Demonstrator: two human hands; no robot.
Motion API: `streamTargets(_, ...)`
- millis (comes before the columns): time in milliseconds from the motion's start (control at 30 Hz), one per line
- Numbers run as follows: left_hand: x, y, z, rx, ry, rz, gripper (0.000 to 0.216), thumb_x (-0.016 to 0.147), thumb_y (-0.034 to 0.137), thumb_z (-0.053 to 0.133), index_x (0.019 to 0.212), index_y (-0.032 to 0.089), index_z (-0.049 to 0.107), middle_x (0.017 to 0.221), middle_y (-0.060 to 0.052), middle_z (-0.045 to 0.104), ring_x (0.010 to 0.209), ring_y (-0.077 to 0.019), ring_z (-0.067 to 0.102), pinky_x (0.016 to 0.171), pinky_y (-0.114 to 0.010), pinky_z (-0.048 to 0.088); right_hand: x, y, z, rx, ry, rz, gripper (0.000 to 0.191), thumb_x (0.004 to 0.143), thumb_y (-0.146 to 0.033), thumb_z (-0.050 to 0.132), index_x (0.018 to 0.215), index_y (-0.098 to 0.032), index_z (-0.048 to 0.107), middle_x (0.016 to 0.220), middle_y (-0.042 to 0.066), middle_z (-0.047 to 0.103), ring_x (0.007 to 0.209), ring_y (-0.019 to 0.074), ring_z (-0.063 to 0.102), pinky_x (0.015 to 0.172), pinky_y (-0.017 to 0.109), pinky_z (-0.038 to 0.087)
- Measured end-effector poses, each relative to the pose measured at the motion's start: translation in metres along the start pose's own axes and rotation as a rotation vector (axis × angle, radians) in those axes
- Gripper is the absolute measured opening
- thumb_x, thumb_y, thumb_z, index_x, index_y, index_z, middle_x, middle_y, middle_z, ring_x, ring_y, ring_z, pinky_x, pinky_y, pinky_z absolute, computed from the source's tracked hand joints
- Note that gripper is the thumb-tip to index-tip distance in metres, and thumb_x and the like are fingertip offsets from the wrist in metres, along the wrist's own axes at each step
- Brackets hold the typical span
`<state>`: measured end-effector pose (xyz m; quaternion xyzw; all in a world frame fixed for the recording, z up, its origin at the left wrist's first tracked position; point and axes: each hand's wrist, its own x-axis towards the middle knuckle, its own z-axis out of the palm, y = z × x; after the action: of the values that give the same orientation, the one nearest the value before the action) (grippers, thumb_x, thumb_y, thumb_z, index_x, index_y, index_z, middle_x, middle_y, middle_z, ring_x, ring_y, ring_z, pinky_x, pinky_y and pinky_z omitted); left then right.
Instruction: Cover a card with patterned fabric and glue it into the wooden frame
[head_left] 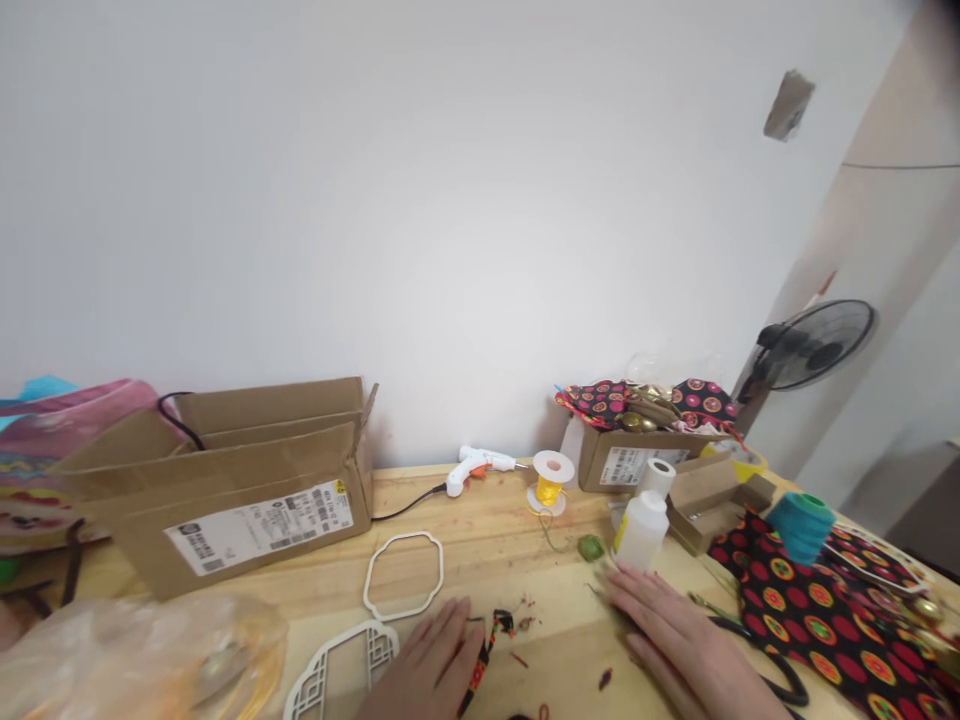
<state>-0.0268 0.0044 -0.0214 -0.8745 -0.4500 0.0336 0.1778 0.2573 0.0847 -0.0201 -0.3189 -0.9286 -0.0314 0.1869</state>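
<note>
At the left of the frame, a large box (225, 485) is bearing a white label (259, 527), which is showing barcodes, a square code and a small yellow mark; its letters and figures are blurring past reading. Right of centre, a smaller box (595, 452) is carrying another white label (634, 464), its print too small to read. Below it, a bottle (645, 522) is displaying a yellow patch, again illegible.

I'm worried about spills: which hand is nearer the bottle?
Right. The right hand is just in front of the bottle; the left hand is farther off, to the bottle's left.
</note>
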Motion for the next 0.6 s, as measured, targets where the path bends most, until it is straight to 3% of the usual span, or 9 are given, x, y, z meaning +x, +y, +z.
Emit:
streamTargets(133,0.001,0.002,0.0,-0.115,-0.078,-0.059,0.042,0.079,0.03,0.048,0.115,0.008,0.051,0.115,-0.017,0.049,0.101,-0.0285,0.053,0.077,-0.03,0.048,-0.015,0.002,0.027,0.102,-0.066,-0.183,0.048,0.08,-0.026,0.05,0.127,-0.021,0.042,0.124,0.006,0.048,0.11,0.027,0.049,0.091,0.038,0.044)
streamTargets(200,0.001,0.004,0.001,-0.172,-0.095,-0.105,0.042,0.079,0.027,0.048,0.117,0.009,0.049,0.117,-0.016,0.047,0.103,-0.0274,0.051,0.08,-0.03,0.047,-0.022,0.002,0.045,0.134,-0.11,-0.179,0.049,0.08,-0.019,0.049,0.128,-0.024,0.04,0.123,0.005,0.047,0.107,0.026,0.051,0.088,0.034,0.047)
streamTargets(300,0.0,0.007,0.003,-0.216,-0.093,-0.156,0.043,0.079,0.028,0.047,0.118,0.011,0.048,0.119,-0.015,0.047,0.104,-0.0261,0.051,0.081,-0.029,0.046,-0.02,-0.009,0.06,0.229,-0.2,-0.058,0.05,0.082,-0.012,0.044,0.129,-0.023,0.037,0.128,0.005,0.039,0.114,0.0263,0.043,0.093,0.037,0.041)
streamTargets(433,0.001,0.013,0.01,-0.242,-0.051,-0.175,0.043,0.08,0.031,0.045,0.119,0.011,0.047,0.119,-0.015,0.048,0.103,-0.0264,0.052,0.082,-0.03,0.047,0.014,-0.046,0.05,0.307,-0.317,0.11,0.056,0.08,-0.033,0.05,0.128,-0.006,0.039,0.131,0.017,0.032,0.12,0.0327,0.031,0.098,0.044,0.03)
streamTargets(500,0.001,0.015,0.012,-0.251,0.009,-0.139,0.046,0.081,0.034,0.044,0.122,0.011,0.043,0.117,-0.017,0.051,0.102,-0.027,0.054,0.08,-0.031,0.049,0.034,-0.066,0.038,0.353,-0.383,0.187,0.061,0.079,-0.035,0.048,0.126,0.002,0.037,0.132,0.022,0.029,0.122,0.0347,0.028,0.099,0.047,0.027)
streamTargets(600,-0.001,0.017,0.012,-0.234,0.219,-0.076,0.065,0.083,0.037,0.04,0.134,0.013,0.007,0.113,-0.016,0.057,0.099,-0.0237,0.058,0.076,-0.029,0.052,0.051,-0.084,0.022,0.556,-0.363,0.225,0.062,0.079,-0.034,0.046,0.126,0.005,0.036,0.133,0.022,0.03,0.123,0.0323,0.028,0.101,0.046,0.023)
